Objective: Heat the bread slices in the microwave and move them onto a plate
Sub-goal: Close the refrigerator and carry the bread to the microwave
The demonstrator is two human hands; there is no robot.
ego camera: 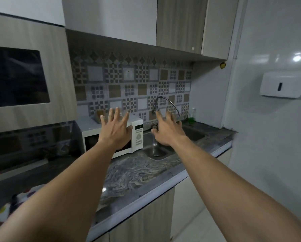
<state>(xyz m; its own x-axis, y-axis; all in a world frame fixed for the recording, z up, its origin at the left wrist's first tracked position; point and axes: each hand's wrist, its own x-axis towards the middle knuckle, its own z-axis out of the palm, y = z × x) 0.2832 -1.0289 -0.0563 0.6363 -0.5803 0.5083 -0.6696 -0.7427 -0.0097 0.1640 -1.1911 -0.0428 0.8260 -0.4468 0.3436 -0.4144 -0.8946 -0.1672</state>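
Both arms stretched forward over the worktop (134,172). Left hand (115,130) released, fingers spread wide, palm away, holding nothing; it sits in front of the microwave (138,137), contact cannot be told. Right hand (167,130) also released, fingers splayed, holding nothing, up in front of the tap (165,103) and above the sink (156,151).

Microwave: white, at the back of the worktop against the tiles (128,84), just left of the sink, door looks closed, control panel on its right side. Brownish thing (99,114) on the microwave top, near its back left, too blurred to name.

Sink is steel, set in the marbled worktop. Green bottle (191,117) at the sink's back right corner. White dispenser (284,84) on the right wall. Cabinets (179,23) above. Dark panel (15,75) in a wood front at left. Spotted packet (15,201) on the worktop near the left forearm, partly hidden.
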